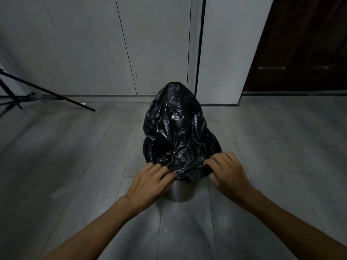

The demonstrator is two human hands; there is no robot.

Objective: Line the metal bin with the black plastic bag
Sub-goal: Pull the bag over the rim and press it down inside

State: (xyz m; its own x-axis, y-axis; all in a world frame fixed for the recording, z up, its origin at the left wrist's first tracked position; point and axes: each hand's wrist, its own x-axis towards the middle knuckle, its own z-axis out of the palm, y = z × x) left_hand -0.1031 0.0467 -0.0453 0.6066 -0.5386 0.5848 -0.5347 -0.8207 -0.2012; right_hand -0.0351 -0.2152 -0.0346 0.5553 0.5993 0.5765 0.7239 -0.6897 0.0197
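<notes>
The black plastic bag [176,126] billows up in a crinkled dome over the metal bin [180,192], which stands on the floor at the centre of the head view. Only the bin's lower steel wall shows below the bag's hem. My left hand [152,182] pinches the bag's near edge at the rim on the left. My right hand [226,169] grips the same edge on the right. The hem is stretched between both hands across the near side of the rim. The bin's opening is hidden under the bag.
A black tripod leg [47,91] slants across the floor at the far left. Grey wall panels [112,44] stand behind the bin, with a white column [225,53] and a dark wooden door [300,44] to the right. Grey floor tiles [75,166] surround the bin.
</notes>
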